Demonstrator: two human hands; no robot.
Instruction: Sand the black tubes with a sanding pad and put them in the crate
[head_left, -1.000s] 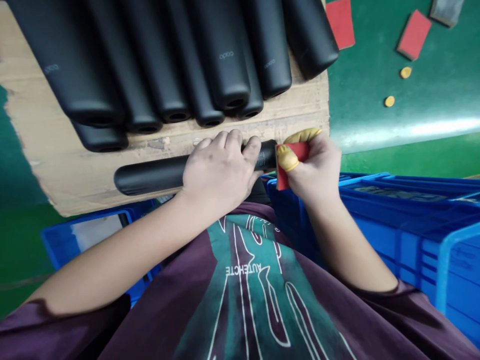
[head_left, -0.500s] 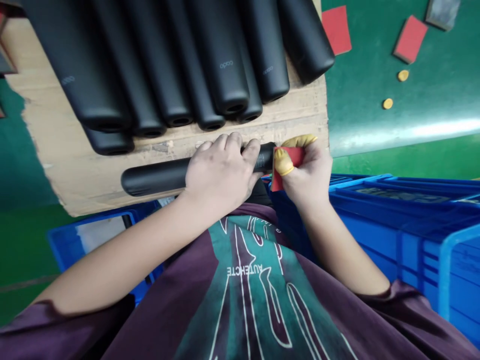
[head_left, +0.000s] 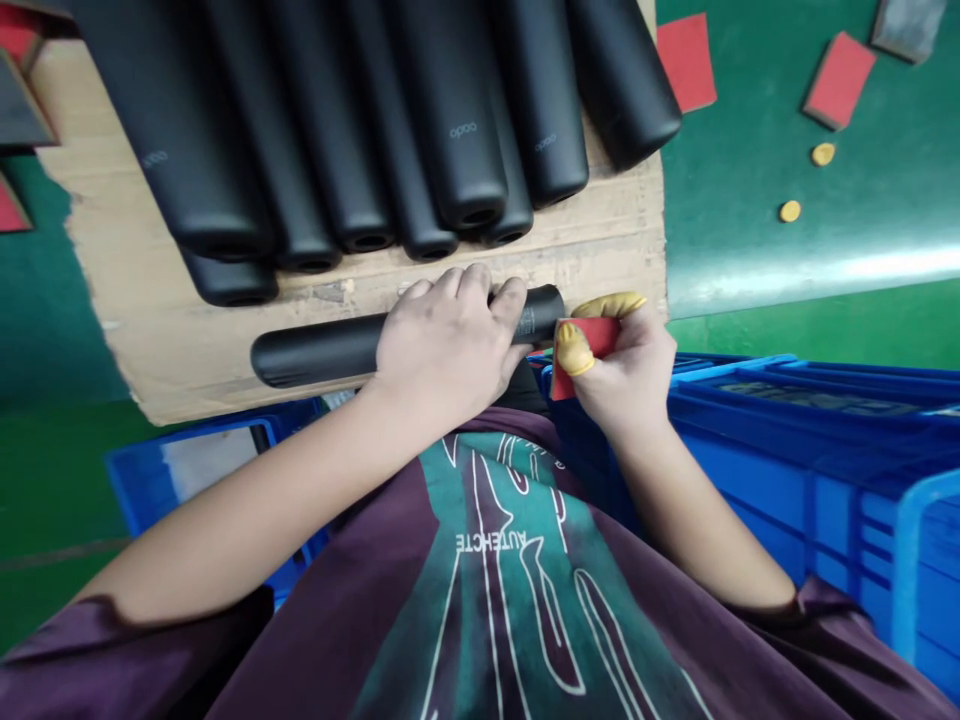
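A matte black tube (head_left: 322,349) with rounded ends lies sideways along the near edge of the cardboard. My left hand (head_left: 450,335) is wrapped over its middle, thumb on the near side. At the tube's right end, my right hand (head_left: 630,365) pinches a red sanding pad (head_left: 604,335) between thumb and fingers. Yellow finger cots (head_left: 575,348) cover the thumb and a finger of that hand. The pad sits just beside and slightly below the tube's end; whether they touch I cannot tell.
Several similar black tubes (head_left: 465,130) are piled on the cardboard sheet (head_left: 622,225) behind. More red pads (head_left: 838,80) and two yellow finger cots (head_left: 790,211) lie on the green table (head_left: 735,160) at right. Blue crates (head_left: 780,430) stand near me at right and left.
My right hand and the red pad have moved slightly down and away from the tube's right end, which now shows more. My left hand keeps its hold on the tube.
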